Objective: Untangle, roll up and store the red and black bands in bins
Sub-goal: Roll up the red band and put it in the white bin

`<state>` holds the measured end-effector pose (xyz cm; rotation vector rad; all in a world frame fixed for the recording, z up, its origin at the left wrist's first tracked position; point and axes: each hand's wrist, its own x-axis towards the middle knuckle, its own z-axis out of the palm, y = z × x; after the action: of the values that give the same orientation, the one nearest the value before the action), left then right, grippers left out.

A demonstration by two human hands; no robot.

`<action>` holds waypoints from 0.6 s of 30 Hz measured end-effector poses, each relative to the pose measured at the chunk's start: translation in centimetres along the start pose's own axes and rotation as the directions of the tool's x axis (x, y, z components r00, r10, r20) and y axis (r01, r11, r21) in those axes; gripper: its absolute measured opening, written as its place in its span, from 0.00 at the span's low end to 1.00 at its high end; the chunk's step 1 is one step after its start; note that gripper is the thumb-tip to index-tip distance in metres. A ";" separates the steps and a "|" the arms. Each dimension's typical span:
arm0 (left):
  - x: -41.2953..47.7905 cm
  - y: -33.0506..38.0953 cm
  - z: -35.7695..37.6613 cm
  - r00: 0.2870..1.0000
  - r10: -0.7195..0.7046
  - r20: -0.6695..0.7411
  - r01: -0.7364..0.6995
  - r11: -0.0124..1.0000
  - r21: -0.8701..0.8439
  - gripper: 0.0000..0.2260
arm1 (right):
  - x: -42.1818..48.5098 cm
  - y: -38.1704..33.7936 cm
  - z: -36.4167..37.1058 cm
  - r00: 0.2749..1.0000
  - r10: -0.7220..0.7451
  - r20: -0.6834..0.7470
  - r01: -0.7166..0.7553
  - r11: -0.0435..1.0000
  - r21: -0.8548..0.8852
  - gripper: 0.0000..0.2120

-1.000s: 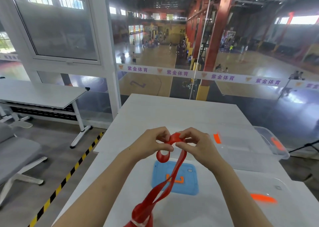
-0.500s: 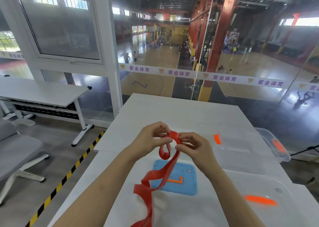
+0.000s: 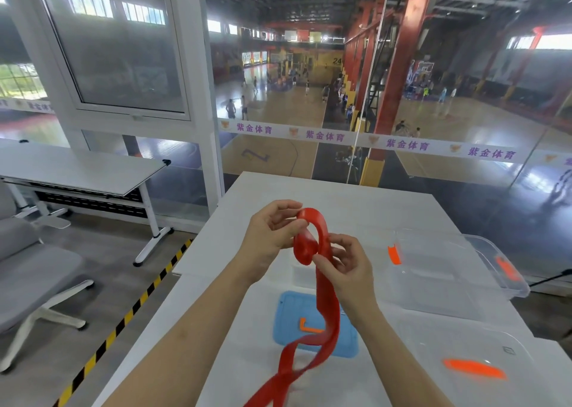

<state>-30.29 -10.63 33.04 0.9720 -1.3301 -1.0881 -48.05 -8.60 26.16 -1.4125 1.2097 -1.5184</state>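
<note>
**Inspector:** Condition of the band?

**Examiner:** The red band is held up between both hands, above the table. Since a second ago, the small loop at the fingertips has been opened into a taller arch. A first coil has been formed beneath it, beside the left hand. The tail is let down from the right hand, with one twist showing over the blue mat. It runs out of view below the forearms.

**Inspector:** The hands?

**Examiner:** The left hand is closed on the coiled end, which is pinched between thumb and fingers. The right hand is pinched on the strip just under the arch.

**Inspector:** Bearing on the task?

**Examiner:** Rolling is judged to have been started, though the twist is yet to be worked out. Nothing has been stored. Two clear bins, far and near, stand right of the right hand, and no band is seen in either. No black band is seen.
</note>
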 end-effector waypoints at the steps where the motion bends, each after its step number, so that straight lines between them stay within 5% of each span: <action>1: 0.0 0.2 0.2 1.000 0.012 -0.007 -0.012 1.000 -0.003 0.13 | 0.1 -0.3 0.0 1.000 0.017 0.004 -0.017 1.000 0.019 0.17; 12: -0.1 -0.2 1.3 0.997 0.023 -0.067 -0.026 0.999 -0.046 0.14 | -0.2 -0.7 -0.6 0.999 -0.031 -0.044 0.035 0.995 0.093 0.16; 18: -0.1 -0.1 2.1 0.993 -0.029 -0.115 -0.005 0.959 -0.282 0.13 | -0.7 -0.3 0.6 0.997 0.001 -0.073 0.013 0.982 0.190 0.16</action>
<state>-32.36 -10.41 32.93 0.8186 -1.0406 -1.1743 -47.37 -7.98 26.22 -1.2450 1.0716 -1.6556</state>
